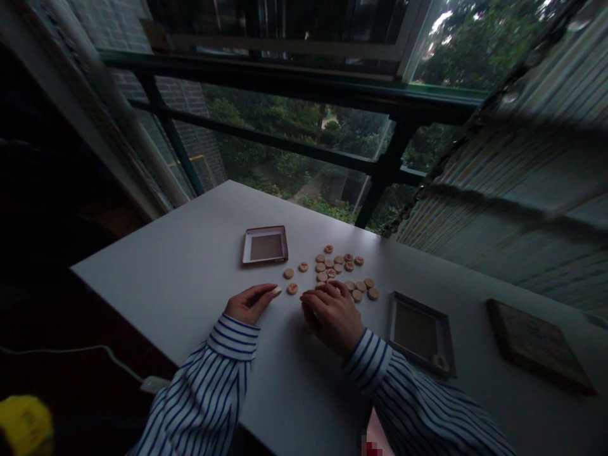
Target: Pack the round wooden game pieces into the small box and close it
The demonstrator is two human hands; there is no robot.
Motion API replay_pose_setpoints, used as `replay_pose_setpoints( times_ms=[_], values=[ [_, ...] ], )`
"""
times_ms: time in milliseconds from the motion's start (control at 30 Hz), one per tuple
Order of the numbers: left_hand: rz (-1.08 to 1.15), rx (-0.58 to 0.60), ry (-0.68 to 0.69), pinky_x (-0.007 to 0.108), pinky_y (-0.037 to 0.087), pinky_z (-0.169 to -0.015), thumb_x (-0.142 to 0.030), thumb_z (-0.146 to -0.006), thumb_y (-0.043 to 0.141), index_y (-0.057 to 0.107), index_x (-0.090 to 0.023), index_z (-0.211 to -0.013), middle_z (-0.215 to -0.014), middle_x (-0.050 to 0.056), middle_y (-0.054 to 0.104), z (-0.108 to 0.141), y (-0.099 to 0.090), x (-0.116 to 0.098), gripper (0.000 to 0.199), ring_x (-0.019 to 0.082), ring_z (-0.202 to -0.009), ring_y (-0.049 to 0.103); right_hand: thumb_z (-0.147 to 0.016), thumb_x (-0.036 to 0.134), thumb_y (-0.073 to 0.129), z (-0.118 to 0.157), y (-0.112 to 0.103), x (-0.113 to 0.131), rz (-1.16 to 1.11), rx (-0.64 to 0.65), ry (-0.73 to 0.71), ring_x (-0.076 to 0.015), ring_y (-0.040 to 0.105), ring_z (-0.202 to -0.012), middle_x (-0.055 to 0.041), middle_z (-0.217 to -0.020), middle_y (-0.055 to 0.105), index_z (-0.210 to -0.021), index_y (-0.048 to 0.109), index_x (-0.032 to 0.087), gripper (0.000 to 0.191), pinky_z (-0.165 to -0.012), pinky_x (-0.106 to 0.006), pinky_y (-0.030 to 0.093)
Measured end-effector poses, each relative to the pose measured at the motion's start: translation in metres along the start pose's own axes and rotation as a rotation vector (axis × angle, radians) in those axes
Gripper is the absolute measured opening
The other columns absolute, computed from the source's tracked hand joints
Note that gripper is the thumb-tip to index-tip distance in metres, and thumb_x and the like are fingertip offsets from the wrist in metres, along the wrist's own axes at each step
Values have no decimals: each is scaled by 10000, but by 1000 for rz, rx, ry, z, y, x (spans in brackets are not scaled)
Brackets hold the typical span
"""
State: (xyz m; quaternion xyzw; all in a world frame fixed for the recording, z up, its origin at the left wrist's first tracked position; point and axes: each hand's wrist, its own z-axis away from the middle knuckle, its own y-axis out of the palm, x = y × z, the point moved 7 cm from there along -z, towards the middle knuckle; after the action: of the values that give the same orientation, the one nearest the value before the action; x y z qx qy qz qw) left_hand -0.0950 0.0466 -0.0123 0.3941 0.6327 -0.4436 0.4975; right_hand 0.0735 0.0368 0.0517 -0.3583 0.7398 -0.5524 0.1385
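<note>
Between the thumb and fingers of my left hand (249, 304) is a round wooden Chinese chess piece (277, 290), held on edge just above the table. My right hand (335, 313) is to its right, palm down, with fingers curled together at the near side of the scattered pieces. Whatever lies under those fingers is hidden. A piece with a red mark (292, 288) rests between the two hands, and a plain-faced piece (289, 273) sits just behind it. Several more pieces (338, 268) spread beyond my right hand, some showing red characters.
An open shallow box part (244, 247) stands behind my left hand. Right of my right arm is an open tray (446, 329) with one piece (440, 363) in its near corner. Farther right lies a flat dark box (539, 345). The white table (166, 266) meets a window railing (285, 142).
</note>
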Motion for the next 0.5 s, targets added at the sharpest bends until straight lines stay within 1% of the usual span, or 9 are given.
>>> replay_pose_setpoints(
  times_ms=[100,233,367,500],
  values=[
    [66,12,-40,279,527,-719,-377,-636,638,662,-147,-818,-790,68,697,1,2,1,295,178,-764,648,-825,202,435,1,2,0,-15,-2,-3,-165,491,-903,-35,-921,643,-929,573,214,173,-901,-361,208],
    [111,0,-71,267,537,-647,-372,-630,645,653,-137,-822,-769,75,698,2,2,2,303,186,-742,654,-821,207,439,2,3,0,-25,2,-10,-174,486,-899,-35,-922,641,-935,569,210,172,-897,-367,213],
    [151,21,-92,276,543,-639,-389,-618,650,644,-123,-822,-769,85,698,2,4,2,336,194,-738,656,-826,203,433,1,2,1,-29,-5,-20,-168,488,-895,-28,-925,641,-942,564,210,175,-896,-366,214],
    [186,58,-167,298,550,-639,-404,-604,657,628,-112,-835,-756,96,698,6,10,4,373,209,-740,656,-842,223,418,1,0,3,-31,-31,-28,-162,498,-887,-39,-932,643,-962,560,205,187,-889,-356,225]
  ],
)
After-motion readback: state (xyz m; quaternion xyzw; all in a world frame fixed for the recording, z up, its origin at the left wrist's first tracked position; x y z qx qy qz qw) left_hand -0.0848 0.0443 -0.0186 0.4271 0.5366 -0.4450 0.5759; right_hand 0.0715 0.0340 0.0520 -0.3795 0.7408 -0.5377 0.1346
